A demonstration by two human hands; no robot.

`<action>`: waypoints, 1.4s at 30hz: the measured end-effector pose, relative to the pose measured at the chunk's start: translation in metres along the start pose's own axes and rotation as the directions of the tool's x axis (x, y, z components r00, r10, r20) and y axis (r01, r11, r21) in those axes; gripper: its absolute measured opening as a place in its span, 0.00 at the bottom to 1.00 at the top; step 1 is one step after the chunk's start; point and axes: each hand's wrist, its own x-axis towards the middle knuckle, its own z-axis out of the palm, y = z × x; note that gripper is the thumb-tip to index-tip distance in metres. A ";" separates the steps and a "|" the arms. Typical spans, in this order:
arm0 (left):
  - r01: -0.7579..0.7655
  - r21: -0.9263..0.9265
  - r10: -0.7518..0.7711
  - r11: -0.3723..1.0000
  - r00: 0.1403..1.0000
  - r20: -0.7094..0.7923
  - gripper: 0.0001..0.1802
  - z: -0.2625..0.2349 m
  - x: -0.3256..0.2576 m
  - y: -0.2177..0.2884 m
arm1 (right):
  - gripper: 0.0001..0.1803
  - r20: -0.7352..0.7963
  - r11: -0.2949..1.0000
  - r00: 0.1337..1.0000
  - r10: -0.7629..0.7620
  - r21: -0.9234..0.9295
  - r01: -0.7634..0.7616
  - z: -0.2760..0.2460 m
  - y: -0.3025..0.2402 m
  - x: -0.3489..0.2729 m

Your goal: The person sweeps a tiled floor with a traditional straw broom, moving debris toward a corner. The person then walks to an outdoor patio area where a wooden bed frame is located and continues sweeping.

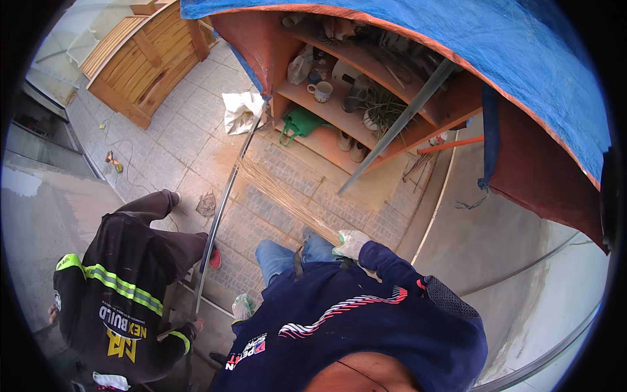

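Observation:
My right hand (353, 245), in a pale work glove, is closed around the near end of a bundle of long, thin tan strands (287, 200). The strands slant away to the far left, their far end by a long metal bar (225, 196). I cannot make out what they are made of. Low by my left side is my left hand (243, 306), in a white and green glove. Its fingers are too small and partly hidden to read.
A co-worker (121, 294) in a dark jacket bends at the left, one hand at the bar. Ahead stands an orange shelf unit (326, 98) under a blue tarp (418, 19), a metal post (398, 127) leaning before it. A wooden piece of furniture (147, 65), white sack (241, 111) and corded tool (114, 161) are farther left.

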 end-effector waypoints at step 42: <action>-0.524 0.619 0.722 0.585 0.684 -0.104 0.13 -0.031 0.081 0.340 | 0.29 -0.098 0.998 0.995 -0.034 0.045 0.039 -0.229 -0.154 0.341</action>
